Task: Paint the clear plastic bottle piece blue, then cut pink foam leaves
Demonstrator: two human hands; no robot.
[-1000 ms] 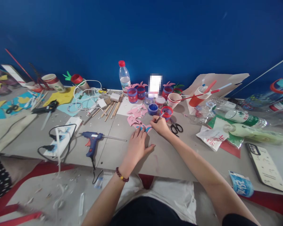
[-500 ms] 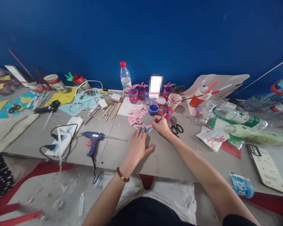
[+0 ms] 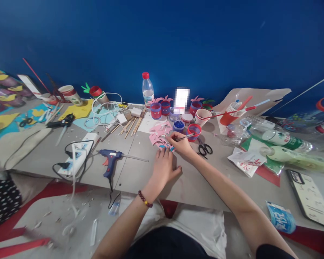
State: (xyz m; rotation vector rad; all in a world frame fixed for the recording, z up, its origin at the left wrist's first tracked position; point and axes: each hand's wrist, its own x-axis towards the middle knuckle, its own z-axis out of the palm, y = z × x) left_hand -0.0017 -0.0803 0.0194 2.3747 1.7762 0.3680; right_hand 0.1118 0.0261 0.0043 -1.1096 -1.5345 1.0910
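Note:
My right hand (image 3: 179, 142) pinches a thin pen or brush (image 3: 187, 136), its shaft pointing right toward a red-rimmed cup (image 3: 194, 131). Its tip is hidden by my fingers, over pink paper cut into leafy shapes (image 3: 158, 138). My left hand (image 3: 163, 163) lies flat, with its fingertips at the paper's near edge, where blue patches show. Just behind are an open jar of blue paint (image 3: 178, 125) and a white-topped jar (image 3: 187, 118). Black-handled scissors (image 3: 205, 148) lie right of my right wrist.
A blue glue gun (image 3: 110, 160) and a power strip (image 3: 79, 154) lie to the left. At the back stand a red-capped bottle (image 3: 148, 91) and painted cups (image 3: 156, 111). Plastic bottles (image 3: 288, 140) and a phone (image 3: 310, 198) are on the right. Another person's dotted garment shows at far left.
My right hand has shifted left over the pink paper, and the pen or brush now slants flatter. My left hand stays at the paper's edge. The whole view has shifted slightly.

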